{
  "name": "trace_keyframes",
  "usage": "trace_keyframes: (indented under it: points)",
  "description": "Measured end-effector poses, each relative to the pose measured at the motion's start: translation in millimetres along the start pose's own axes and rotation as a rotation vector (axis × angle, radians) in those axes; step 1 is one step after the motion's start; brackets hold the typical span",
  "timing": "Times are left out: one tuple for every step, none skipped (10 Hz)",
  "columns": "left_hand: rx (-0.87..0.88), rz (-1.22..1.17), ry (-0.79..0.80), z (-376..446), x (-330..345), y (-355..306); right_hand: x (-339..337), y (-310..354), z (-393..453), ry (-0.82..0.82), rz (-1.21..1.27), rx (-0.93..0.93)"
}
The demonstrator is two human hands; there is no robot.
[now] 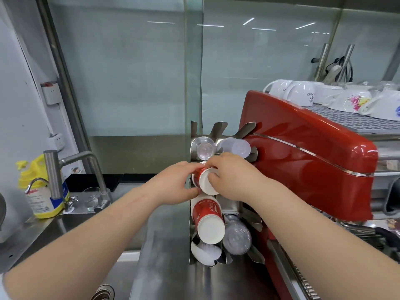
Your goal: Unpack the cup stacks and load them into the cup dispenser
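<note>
Red cup stack [204, 180], gripped by left hand [173, 182] and right hand [231, 176], at cup dispenser [216, 135]

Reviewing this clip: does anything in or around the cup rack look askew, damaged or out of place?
Nothing looks spilled or broken. Both hands, left hand and right hand, hold a red paper cup stack at the steel cup dispenser. The lowest white cup stack shows a dark, uneven rim, possibly torn wrapping; too blurred to confirm.
</note>
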State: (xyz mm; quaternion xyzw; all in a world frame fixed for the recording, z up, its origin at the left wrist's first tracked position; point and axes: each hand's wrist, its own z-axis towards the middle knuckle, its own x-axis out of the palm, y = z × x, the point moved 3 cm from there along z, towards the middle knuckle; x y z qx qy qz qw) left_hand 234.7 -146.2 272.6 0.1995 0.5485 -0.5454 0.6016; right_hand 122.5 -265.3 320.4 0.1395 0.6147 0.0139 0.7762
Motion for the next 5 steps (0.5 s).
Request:
trace_keyframes:
  points:
    - [-0.022,0.074,0.077,4,-8,-4,-7,10,1,0.075,-0.101,0.013]
    - [-0.015,0.215,0.176,8,-18,-11,-18,17,6,0.188,-0.176,0.024]
    - [-0.008,0.38,0.286,12,-32,-22,-33,23,13,0.277,-0.239,0.042]
    - [-0.021,0.483,0.363,19,-50,-32,-43,26,24,0.418,-0.275,0.038]
    - [-0.055,0.525,0.403,22,-68,-33,-53,28,29,0.569,-0.308,0.061]
